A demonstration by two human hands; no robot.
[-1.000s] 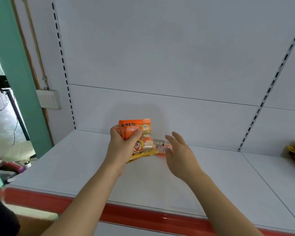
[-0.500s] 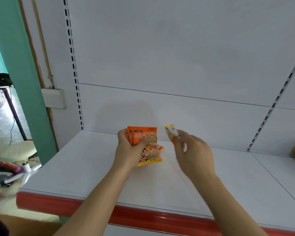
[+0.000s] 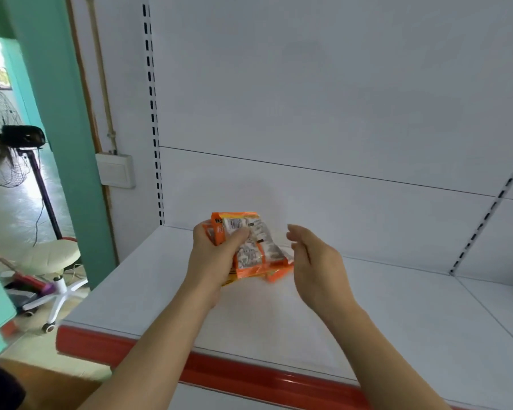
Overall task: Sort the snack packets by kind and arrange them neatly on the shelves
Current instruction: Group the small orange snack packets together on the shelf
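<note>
My left hand [image 3: 212,257] grips a small stack of orange snack packets [image 3: 249,247] above the white shelf [image 3: 279,315], thumb pressed across the top one, whose printed back faces me. My right hand [image 3: 314,261] hovers just right of the stack with loosely bent fingers and holds nothing. The stack's lower corners poke out between the two hands.
The shelf has a red front edge [image 3: 249,371] and a white back panel with slotted uprights [image 3: 153,113]. Left of the shelf stand a green pillar [image 3: 60,128], a wall socket box [image 3: 114,170], a white swivel stool [image 3: 51,258] and a standing fan [image 3: 9,149].
My right hand pinched a single packet half a second ago; that packet now lies on the stack in my left hand, and the right hand is empty. The view has shifted right.
</note>
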